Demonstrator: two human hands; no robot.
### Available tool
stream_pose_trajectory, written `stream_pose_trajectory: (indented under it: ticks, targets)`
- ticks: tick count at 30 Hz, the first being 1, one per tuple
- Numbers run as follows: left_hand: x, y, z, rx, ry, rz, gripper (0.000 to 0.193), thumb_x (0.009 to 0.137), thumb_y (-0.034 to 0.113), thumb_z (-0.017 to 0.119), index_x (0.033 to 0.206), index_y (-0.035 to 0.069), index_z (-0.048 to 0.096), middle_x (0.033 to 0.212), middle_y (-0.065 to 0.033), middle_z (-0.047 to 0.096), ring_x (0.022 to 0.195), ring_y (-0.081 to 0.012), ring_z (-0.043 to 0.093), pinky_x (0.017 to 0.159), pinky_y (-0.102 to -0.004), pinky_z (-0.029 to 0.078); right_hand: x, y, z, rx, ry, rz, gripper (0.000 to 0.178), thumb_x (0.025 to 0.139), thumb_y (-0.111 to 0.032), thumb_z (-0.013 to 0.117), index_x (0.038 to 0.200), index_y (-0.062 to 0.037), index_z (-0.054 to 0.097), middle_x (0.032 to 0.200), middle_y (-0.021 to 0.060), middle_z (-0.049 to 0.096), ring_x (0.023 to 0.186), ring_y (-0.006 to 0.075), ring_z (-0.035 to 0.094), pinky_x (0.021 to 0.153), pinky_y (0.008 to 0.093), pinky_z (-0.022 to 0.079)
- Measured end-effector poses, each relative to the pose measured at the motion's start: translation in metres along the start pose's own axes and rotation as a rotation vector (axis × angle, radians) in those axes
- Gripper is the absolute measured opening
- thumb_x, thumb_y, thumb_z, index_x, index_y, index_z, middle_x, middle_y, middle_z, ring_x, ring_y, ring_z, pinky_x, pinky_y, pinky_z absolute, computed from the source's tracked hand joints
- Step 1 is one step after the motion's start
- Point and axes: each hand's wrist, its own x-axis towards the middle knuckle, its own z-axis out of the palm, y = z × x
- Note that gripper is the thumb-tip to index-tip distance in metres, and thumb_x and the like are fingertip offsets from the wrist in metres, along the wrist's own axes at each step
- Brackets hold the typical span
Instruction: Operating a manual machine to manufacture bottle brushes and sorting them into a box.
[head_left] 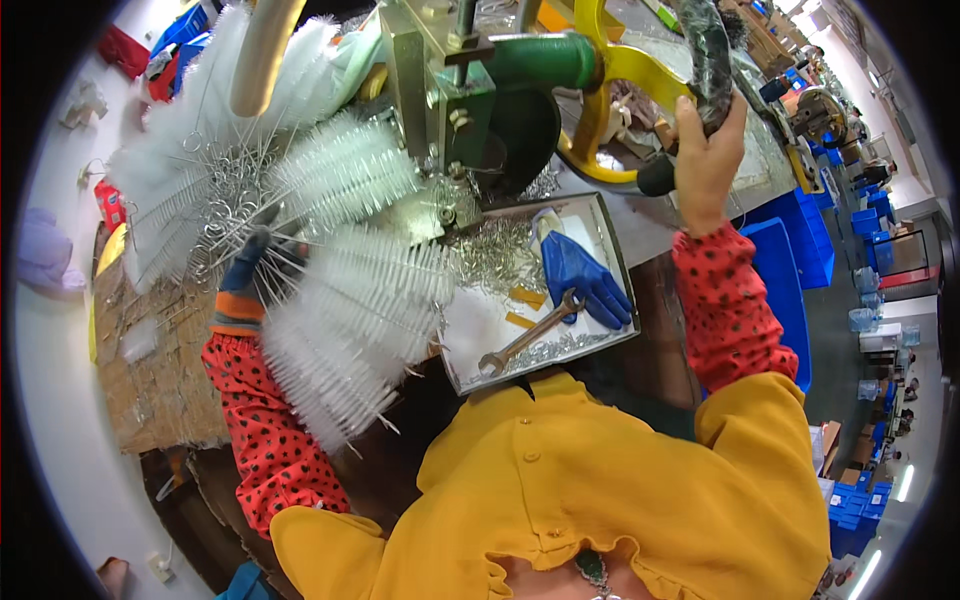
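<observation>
My left hand [262,265], in a blue work glove with an orange cuff, is closed around the wire stems of several white bristle brushes [350,170]. Their bristles fan out to the right and toward me, while twisted wire loops [225,205] bunch beside the glove; some fingers are hidden. Bare, my right hand [708,160] wraps the black-covered rim [708,60] of a yellow handwheel [600,100]. That wheel joins a green machine [540,62] with a metal block at the top middle.
Near my body, a shallow tray [550,362] holds small metal pieces [490,250], a blue glove [585,270] and a wrench [530,333]. A worn wooden board [160,385] lies under the brushes. Blue bins [775,270] stand right of my right forearm. A pale rod [265,60] juts in above.
</observation>
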Motion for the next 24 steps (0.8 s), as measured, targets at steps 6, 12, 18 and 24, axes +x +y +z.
stream_pose_trajectory:
  ticks: [6,12,18,24]
  targets:
    - [0.007,0.014,-0.034,-0.223,0.216,-0.141,0.022,0.09,0.021,0.064,0.108,0.008,0.062,0.082,-0.0093,0.066,0.076,-0.0217,0.063,0.071,-0.0352,0.054,0.046,-0.017,-0.005,-0.011,-0.09,-0.171,0.031,0.088,-0.019,0.064,0.108,0.0021,0.056,0.077,0.0054,0.06,0.061,0.011,0.056,0.056,0.027,0.046]
    - [0.005,0.011,-0.04,-0.191,0.235,0.049,0.02,0.091,0.016,0.062,0.109,0.008,0.061,0.084,-0.0066,0.065,0.076,-0.0206,0.063,0.072,-0.0347,0.054,-0.027,0.001,0.034,0.137,0.118,0.038,0.041,0.089,-0.018,0.063,0.12,0.0028,0.046,0.09,0.0101,0.061,0.075,0.0173,0.062,0.064,0.0301,0.05]
    - [0.011,0.0,-0.052,-0.135,0.154,0.124,0.014,0.09,0.022,0.064,0.08,0.013,0.058,0.075,-0.0049,0.065,0.066,-0.0161,0.061,0.059,-0.0303,0.049,-0.031,-0.016,0.017,0.242,0.017,0.151,0.045,0.09,-0.016,0.062,0.123,0.0024,0.039,0.087,0.0093,0.06,0.064,0.0135,0.062,0.055,0.0277,0.051]
    - [-0.006,0.013,-0.048,-0.114,0.097,0.187,0.013,0.091,0.018,0.062,0.099,0.007,0.061,0.088,-0.008,0.066,0.073,-0.0198,0.064,0.067,-0.0328,0.055,0.048,-0.024,0.001,0.066,-0.23,0.055,0.032,0.087,-0.017,0.062,0.11,0.0017,0.051,0.075,0.0087,0.06,0.054,0.0143,0.059,0.05,0.0283,0.047]
